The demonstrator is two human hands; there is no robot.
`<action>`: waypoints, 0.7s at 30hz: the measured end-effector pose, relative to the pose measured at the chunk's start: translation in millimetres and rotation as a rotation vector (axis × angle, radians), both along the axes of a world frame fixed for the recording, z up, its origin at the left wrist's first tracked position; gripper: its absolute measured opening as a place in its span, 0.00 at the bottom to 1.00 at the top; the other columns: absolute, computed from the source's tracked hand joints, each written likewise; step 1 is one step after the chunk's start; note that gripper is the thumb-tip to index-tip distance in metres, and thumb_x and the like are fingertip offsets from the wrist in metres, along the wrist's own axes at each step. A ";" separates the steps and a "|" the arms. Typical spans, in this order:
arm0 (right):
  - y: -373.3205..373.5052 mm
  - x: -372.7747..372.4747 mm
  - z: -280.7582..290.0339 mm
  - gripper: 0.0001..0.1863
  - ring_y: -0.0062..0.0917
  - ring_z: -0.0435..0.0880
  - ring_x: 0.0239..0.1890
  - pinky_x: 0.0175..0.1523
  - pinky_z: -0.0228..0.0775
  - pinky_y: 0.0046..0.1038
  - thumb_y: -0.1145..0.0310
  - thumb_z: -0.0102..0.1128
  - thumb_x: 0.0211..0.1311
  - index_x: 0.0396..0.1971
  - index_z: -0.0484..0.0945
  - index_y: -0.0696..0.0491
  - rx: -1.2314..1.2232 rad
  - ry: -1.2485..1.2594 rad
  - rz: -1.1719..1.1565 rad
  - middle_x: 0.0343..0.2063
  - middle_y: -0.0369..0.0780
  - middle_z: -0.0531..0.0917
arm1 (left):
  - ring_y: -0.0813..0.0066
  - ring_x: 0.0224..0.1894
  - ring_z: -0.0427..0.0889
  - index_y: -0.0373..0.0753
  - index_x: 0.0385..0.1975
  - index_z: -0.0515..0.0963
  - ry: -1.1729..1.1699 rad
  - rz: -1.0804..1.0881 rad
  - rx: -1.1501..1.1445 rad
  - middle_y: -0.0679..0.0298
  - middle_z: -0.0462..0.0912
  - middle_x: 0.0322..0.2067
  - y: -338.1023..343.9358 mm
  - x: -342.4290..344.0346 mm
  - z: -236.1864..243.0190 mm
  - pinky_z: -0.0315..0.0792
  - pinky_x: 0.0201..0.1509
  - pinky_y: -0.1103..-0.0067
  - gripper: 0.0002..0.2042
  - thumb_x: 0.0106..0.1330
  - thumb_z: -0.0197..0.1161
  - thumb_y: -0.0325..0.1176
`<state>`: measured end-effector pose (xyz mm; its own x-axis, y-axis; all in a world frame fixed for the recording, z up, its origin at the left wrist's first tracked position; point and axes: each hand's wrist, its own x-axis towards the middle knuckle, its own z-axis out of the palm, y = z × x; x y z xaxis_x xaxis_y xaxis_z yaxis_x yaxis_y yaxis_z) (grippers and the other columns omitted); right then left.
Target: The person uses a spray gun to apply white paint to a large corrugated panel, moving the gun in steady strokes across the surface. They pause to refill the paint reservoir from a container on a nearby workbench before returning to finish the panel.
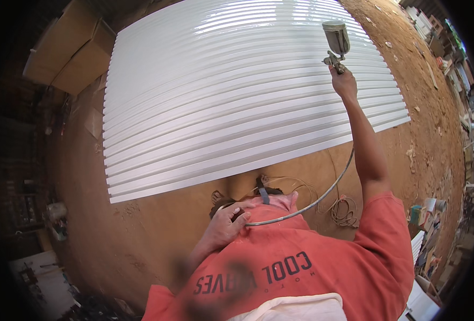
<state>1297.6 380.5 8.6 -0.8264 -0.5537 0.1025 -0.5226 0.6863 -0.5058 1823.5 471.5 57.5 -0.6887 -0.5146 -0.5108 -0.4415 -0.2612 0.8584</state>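
My right hand [344, 84], stretched far forward, is closed round the handle of a spray gun [334, 61] with a metal cup on top. The gun is above the right part of a large white corrugated sheet [221, 117], which has glossy, wet-looking patches at its far end. From behind my right forearm a grey air hose [317, 201] curves down to my waist. There my left hand [227, 224] is closed on the hose, close against my red shirt. The hose's course beyond that hand is hidden.
My feet [262, 181] stand on brown ground by the sheet's near edge. A coiled cord [345, 211] lies to their right. Cardboard boxes [79, 51] stand at the far left. Scrap pieces and containers [427, 211] line the right side.
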 end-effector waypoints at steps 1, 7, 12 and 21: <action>-16.6 1.2 -2.7 0.26 0.51 0.83 0.49 0.52 0.73 0.46 0.41 0.56 0.65 0.48 0.84 0.47 0.013 0.016 0.047 0.40 0.52 0.86 | 0.77 0.38 0.78 0.37 0.53 0.79 -0.004 -0.006 -0.031 0.63 0.83 0.35 3.6 -2.5 0.2 0.72 0.44 0.79 0.15 0.73 0.59 0.38; -110.1 53.2 -30.7 0.26 0.49 0.84 0.44 0.47 0.74 0.45 0.40 0.56 0.66 0.50 0.83 0.45 -0.012 0.038 0.417 0.37 0.50 0.87 | 0.70 0.46 0.81 0.40 0.54 0.79 0.035 0.091 -0.111 0.57 0.84 0.47 17.0 -8.4 7.5 0.73 0.53 0.75 0.16 0.72 0.60 0.40; -171.9 143.4 -19.4 0.24 0.45 0.83 0.50 0.52 0.73 0.45 0.43 0.55 0.67 0.50 0.83 0.45 0.162 -0.154 0.592 0.44 0.47 0.86 | 0.64 0.52 0.81 0.41 0.56 0.78 0.016 0.159 -0.139 0.55 0.83 0.51 24.5 8.8 2.8 0.71 0.58 0.72 0.19 0.71 0.61 0.44; -260.2 294.3 -16.3 0.25 0.42 0.84 0.38 0.42 0.73 0.42 0.43 0.55 0.68 0.49 0.83 0.47 0.002 -0.086 0.925 0.34 0.46 0.87 | 0.66 0.48 0.78 0.41 0.56 0.78 0.078 0.301 -0.116 0.58 0.80 0.47 22.6 62.2 3.3 0.69 0.56 0.72 0.22 0.71 0.61 0.51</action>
<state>1591.9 120.4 -7.7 -0.0606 -0.9964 0.0600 -0.8233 0.0159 -0.5674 1885.7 494.1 60.8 -0.5317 -0.7527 -0.3882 -0.2911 -0.2681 0.9184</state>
